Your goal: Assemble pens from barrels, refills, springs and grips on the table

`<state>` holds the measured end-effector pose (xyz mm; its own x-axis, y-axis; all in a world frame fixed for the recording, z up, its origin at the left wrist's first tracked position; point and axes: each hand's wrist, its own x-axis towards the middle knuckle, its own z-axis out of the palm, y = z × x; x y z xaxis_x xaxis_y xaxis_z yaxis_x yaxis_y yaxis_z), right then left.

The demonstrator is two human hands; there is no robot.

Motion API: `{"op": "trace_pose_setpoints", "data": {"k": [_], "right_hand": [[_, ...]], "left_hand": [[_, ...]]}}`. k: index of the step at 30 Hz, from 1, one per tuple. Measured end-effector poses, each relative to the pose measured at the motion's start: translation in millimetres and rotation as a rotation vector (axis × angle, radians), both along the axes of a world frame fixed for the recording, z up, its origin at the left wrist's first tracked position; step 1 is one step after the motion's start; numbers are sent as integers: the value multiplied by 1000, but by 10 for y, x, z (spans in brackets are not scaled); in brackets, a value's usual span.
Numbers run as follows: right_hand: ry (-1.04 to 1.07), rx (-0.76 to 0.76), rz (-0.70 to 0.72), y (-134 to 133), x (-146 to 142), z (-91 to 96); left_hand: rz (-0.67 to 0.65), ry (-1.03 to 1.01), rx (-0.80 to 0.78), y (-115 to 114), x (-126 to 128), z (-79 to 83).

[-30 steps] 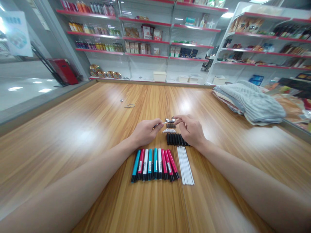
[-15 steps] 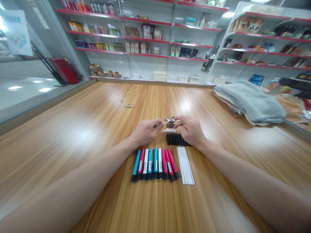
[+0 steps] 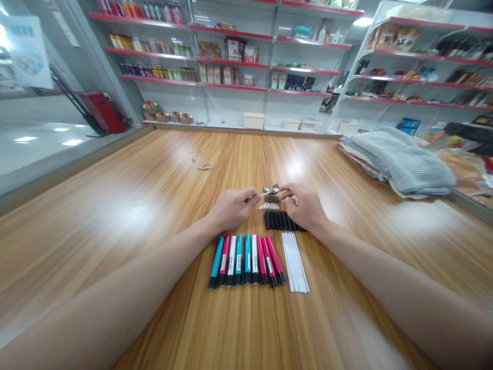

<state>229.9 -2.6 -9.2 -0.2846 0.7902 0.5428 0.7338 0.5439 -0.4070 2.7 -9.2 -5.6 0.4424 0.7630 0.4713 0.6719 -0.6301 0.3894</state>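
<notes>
Nearest on the table [image 3: 154, 216] lies a neat row of teal, red and white pens [image 3: 246, 259], with a bundle of white tubes [image 3: 295, 261] just beside it. Behind those sit black caps [image 3: 279, 220]. Above them the left hand [image 3: 233, 208] pinches a thin rod [image 3: 259, 195] while the right hand [image 3: 304, 208] grips its far tip. Folded striped cloth [image 3: 400, 159] lies further right, stocked shelves [image 3: 231, 61] beyond.

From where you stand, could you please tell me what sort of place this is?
Probably a shop: red-edged shelves of packaged goods stand behind a wooden table of pens.
</notes>
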Motion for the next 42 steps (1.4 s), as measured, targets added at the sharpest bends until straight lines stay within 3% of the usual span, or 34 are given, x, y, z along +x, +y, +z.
{"op": "trace_pose_setpoints", "data": {"k": [14,22,42], "right_hand": [[-43,51,5,-8,-12,14],[-110,105,-81,-10,7,24],[-226,84,-125,29,40,19]], "left_hand": [[0,25,4,-10,3,23],[-5,19,-2,-21,2,25],[-3,21,3,-11,-3,16]]}}
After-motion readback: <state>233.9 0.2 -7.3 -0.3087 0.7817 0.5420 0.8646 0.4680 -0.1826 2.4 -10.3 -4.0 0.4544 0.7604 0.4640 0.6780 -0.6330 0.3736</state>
